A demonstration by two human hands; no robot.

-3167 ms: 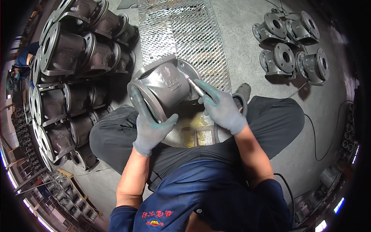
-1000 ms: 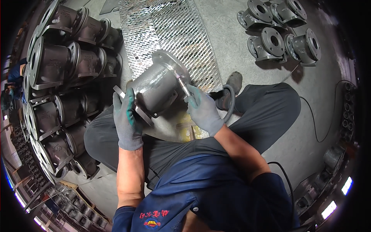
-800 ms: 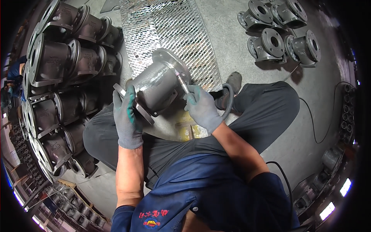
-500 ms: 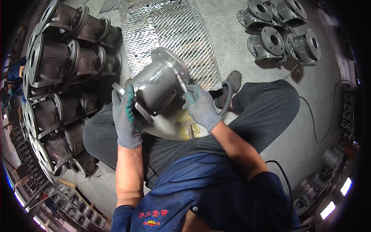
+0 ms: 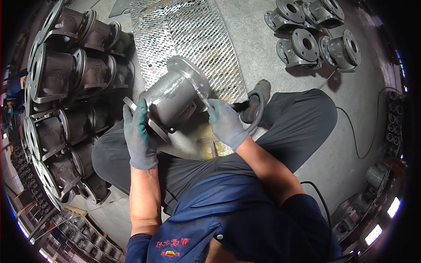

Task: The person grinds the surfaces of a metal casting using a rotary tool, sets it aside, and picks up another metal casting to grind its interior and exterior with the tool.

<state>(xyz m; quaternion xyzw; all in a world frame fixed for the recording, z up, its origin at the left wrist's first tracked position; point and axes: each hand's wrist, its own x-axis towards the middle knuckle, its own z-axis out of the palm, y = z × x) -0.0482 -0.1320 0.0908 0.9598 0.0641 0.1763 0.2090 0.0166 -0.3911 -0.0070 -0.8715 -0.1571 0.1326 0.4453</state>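
A grey flanged cast-metal valve body (image 5: 170, 97) lies tilted between my legs, one round flange facing up and away, the other toward me. My left hand (image 5: 141, 127), in a grey glove with green patches, is closed round the rim of the nearer flange. In my gloved right hand (image 5: 224, 120) is a slim pen-shaped air grinder (image 5: 202, 95), its tip against or close to the body just below the far flange; exact contact is hard to tell. A thick grey hose (image 5: 259, 111) runs from that hand and loops beside my shoe.
Stacked valve bodies (image 5: 55, 72) rise close on my left. Several more (image 5: 302, 46) stand on the floor at far right. A patterned metal sheet (image 5: 193, 39) lies ahead, and a thin black cable (image 5: 357, 151) curves across the floor at right.
The whole view has shifted slightly, moving the scene a little left. The grinder stays near the far flange, with its tip slightly lower along the body. Both hands keep their holds.
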